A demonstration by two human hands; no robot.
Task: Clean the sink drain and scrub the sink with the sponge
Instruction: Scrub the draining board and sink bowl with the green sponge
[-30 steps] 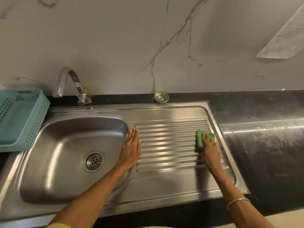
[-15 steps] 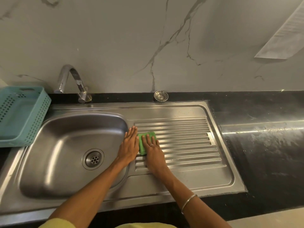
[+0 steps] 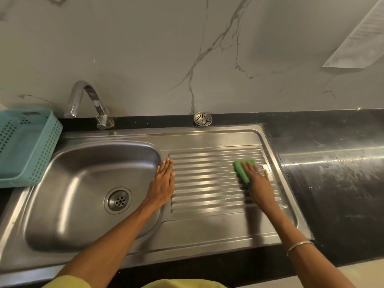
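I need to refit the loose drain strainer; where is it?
In the head view, the drain strainer lies on the black countertop against the wall, behind the sink's drainboard, right of the faucet.

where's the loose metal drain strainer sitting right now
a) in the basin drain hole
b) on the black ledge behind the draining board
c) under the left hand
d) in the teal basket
b: the round drain strainer lies on the black ledge against the wall, behind the draining board, apart from the basin's own drain.
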